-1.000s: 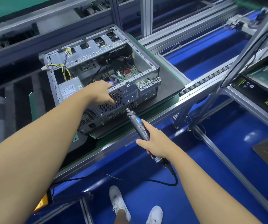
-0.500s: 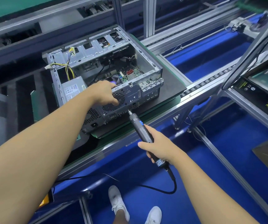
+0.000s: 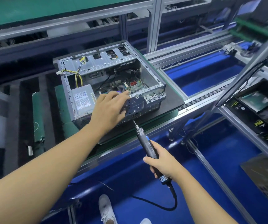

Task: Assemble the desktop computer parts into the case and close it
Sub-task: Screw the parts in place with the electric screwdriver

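Observation:
An open grey computer case (image 3: 152,75) lies on its side on a dark pallet (image 3: 172,101) on the conveyor. Inside it I see a silver power supply (image 3: 82,101), yellow and black cables (image 3: 77,73) and a green motherboard (image 3: 135,87). My left hand (image 3: 110,107) hovers over the case's rear panel with fingers spread, holding nothing. My right hand (image 3: 161,162) grips a black corded electric screwdriver (image 3: 144,141). Its bit points up at the lower edge of the rear panel, a short way off it.
Aluminium conveyor rails (image 3: 202,97) run past the case to the right. Black boxes (image 3: 259,110) sit on a rack at the right. A dark foam tray with slots (image 3: 25,101) lies to the left. Blue floor and white shoes (image 3: 106,209) show below.
My left hand has lifted off the rear panel and opened its fingers. The screwdriver has drawn back slightly from the panel. The view has shifted a little.

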Available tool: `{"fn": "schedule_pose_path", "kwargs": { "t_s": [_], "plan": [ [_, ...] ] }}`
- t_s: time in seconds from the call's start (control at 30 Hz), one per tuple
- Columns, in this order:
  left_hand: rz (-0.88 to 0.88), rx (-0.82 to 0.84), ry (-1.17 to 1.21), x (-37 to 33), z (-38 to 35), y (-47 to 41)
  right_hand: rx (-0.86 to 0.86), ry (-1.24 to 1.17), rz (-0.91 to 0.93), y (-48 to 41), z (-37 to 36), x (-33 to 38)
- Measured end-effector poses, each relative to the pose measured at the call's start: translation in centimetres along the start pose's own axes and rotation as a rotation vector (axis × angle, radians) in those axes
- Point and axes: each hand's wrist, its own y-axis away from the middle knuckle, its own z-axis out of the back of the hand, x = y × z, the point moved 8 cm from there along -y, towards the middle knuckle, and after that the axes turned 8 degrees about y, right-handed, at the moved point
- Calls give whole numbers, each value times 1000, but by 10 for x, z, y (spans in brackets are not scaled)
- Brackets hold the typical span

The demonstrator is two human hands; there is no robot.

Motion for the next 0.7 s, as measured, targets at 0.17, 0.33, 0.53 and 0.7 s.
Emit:
{"fn": "schedule_pose_path", "kwargs": {
  "t_s": [0.17,0.33,0.53,0.7],
  "plan": [
    [164,-216,53,22,24,31,41,11,8,12,-1,12],
    [388,-384,201,83,80,36,172,29,129,5,-22,68],
    [759,-385,413,186,97,101,271,-29,224,-27,-73,151],
    [850,54,399,250,53,144,307,-60,240,-58,-110,209]
  ]
}}
